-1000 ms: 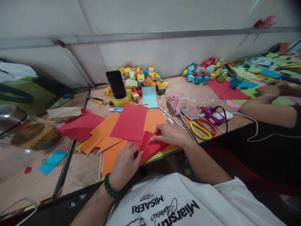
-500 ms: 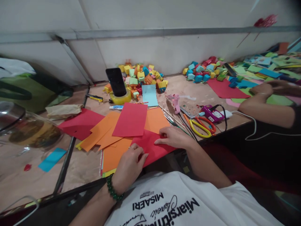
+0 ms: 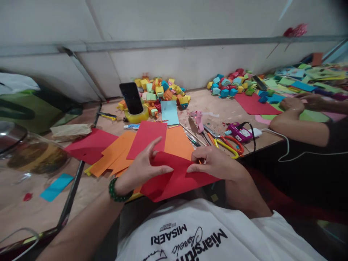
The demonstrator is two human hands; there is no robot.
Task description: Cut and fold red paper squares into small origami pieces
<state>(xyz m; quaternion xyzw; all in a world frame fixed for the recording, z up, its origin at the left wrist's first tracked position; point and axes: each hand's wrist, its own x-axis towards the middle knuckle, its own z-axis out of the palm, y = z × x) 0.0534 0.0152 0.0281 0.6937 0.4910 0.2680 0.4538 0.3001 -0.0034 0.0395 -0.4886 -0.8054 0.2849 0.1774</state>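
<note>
A folded sheet of red paper (image 3: 179, 179) is raised at the table's near edge, tilted toward me. My right hand (image 3: 216, 163) pinches its upper right edge, thumb in front and the other fingers curled behind. At the left end of the sheet is my left hand (image 3: 141, 166), a green bead bracelet on its wrist. Its thumb lies across the front of the sheet, its index finger points up past the edge, and its other fingers are partly hidden. Beneath and behind lie a smaller red sheet (image 3: 148, 139) and orange sheets (image 3: 178, 141).
Scissors (image 3: 228, 145), a pink glue gun (image 3: 199, 121) and a purple power adapter (image 3: 240, 132) lie to the right. A phone (image 3: 132, 98) leans in a tape roll (image 3: 137, 115) before piled paper cubes (image 3: 160, 90). A glass jar (image 3: 38, 154) stands left; another person's arm (image 3: 301, 127) reaches in right.
The red sheet has been lifted off the stack and tilted up. My left hand has moved left and spread its thumb and index finger; my right hand has shifted slightly right with the sheet.
</note>
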